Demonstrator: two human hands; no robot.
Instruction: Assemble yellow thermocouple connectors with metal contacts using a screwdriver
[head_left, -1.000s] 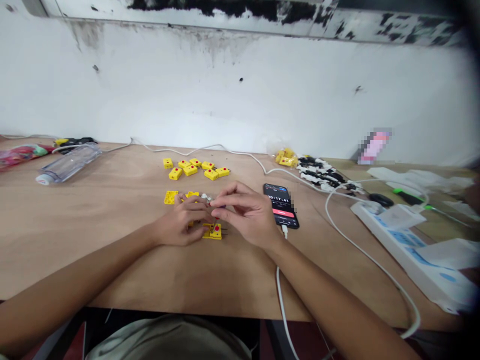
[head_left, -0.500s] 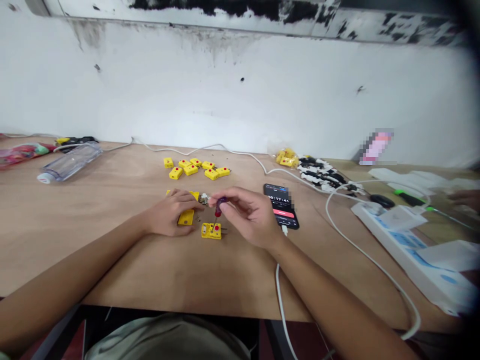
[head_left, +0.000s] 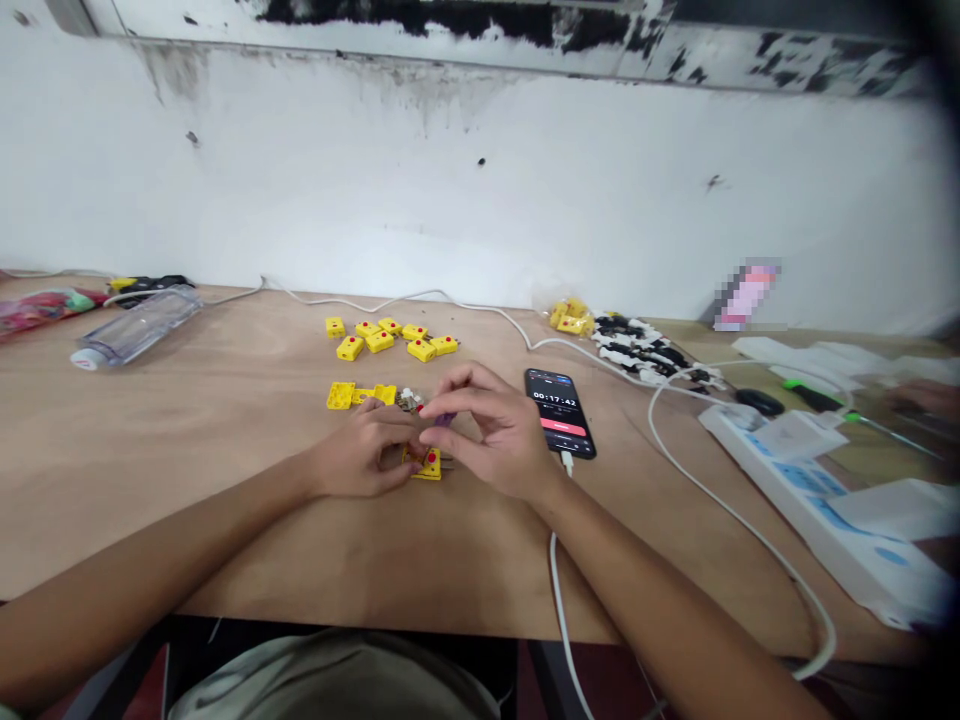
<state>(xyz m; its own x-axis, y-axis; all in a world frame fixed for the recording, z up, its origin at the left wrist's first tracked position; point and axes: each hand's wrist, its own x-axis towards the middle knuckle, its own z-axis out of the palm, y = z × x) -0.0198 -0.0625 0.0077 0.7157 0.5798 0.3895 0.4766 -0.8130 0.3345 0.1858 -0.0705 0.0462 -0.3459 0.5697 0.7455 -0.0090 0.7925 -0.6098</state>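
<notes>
In front of me a small yellow connector (head_left: 430, 469) with a red dot and metal prongs lies on the table. My left hand (head_left: 364, 450) curls around its left end, thumb and fingers closed on it. My right hand (head_left: 495, 430) pinches the purple-red handle of a screwdriver (head_left: 444, 420) above the connector. Fingers hide most of the screwdriver, including its tip. Yellow shell pieces (head_left: 342, 396) rest beyond my left hand, and small metal and white parts (head_left: 409, 400) lie beside them.
Several yellow connectors (head_left: 381, 341) stand further back. A phone (head_left: 559, 412) with a running timer is to the right, near a white cable, a power strip (head_left: 825, 520) and black-and-white parts (head_left: 649, 350). A clear bottle (head_left: 142, 325) lies at left. Another person's hand (head_left: 930, 400) shows at far right.
My left hand has moved right, off the yellow shell pieces and onto the connector. My right hand stays above the connector with the screwdriver, whose shaft is now hidden.
</notes>
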